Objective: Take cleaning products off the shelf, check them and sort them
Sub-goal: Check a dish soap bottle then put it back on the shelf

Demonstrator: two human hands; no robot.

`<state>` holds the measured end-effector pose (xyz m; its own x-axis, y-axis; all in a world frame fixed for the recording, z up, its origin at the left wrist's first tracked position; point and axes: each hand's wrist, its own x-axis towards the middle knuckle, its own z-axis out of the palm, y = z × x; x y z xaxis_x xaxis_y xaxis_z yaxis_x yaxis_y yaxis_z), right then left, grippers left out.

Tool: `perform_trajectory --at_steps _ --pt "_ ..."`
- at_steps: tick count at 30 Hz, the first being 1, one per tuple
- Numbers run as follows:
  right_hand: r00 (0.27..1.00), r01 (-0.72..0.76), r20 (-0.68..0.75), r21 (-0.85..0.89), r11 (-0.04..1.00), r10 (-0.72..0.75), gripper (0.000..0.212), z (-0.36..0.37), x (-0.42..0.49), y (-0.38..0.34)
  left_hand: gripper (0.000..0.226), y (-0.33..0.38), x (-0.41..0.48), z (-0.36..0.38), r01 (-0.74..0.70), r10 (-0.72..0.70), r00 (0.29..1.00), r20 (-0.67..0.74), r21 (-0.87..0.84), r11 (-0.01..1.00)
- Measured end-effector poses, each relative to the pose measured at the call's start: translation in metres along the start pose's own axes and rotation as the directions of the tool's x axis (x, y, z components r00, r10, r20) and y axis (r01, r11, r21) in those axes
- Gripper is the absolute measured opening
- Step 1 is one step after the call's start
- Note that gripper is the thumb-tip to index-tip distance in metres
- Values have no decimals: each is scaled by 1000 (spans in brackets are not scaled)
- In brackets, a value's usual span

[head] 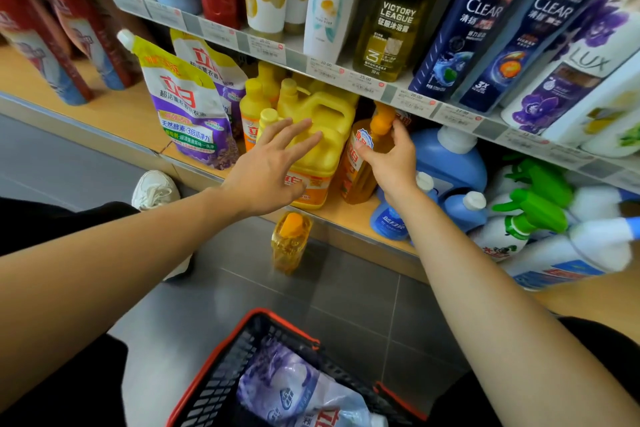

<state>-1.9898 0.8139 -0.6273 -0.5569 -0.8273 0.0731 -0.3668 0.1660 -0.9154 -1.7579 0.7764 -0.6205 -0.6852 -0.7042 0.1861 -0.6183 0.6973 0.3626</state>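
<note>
Wooden bottom shelf (131,114) above grey floor tiles. One red-rimmed basket (221,385) well below the yellow jug (329,121), holding one pouch (287,388). Two purple pouches (187,104) left of the jug; one amber bottle (291,239) on the floor just below it. Left hand (266,170) spread against the jug; right hand (391,156) curled round one orange bottle (353,177) just right of it.

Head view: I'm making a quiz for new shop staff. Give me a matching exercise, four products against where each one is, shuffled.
Products
1. adidas bottle
2. lilac pouch
3. small golden bottle
4. sticker-labelled orange-capped bottle

Places
A. standing on the floor
B. gripped by the right hand on the lower shelf
C. on the upper shelf
D. in the basket

Pairs: 1-C, 2-D, 3-A, 4-B
</note>
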Motion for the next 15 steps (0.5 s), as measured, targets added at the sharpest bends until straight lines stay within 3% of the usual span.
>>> perform_trajectory --at_steps 3,7,11,15 --pt "998 -17 -55 53 998 20 62 5 -1 1 84 -1 1 -1 -1 1 1000 2 -1 1000" --pt "991 59 -124 8 998 -58 41 7 -5 1 84 -1 2 2 -12 12 1000 -12 -8 1000" --pt "988 116 -106 -2 993 -116 33 9 -6 -4 84 -1 2 2 -12 12 1000 -9 -7 1000" --pt "987 139 -58 -139 980 -148 26 6 -5 -5 84 -1 2 2 -3 3 1000 -4 -13 1000"
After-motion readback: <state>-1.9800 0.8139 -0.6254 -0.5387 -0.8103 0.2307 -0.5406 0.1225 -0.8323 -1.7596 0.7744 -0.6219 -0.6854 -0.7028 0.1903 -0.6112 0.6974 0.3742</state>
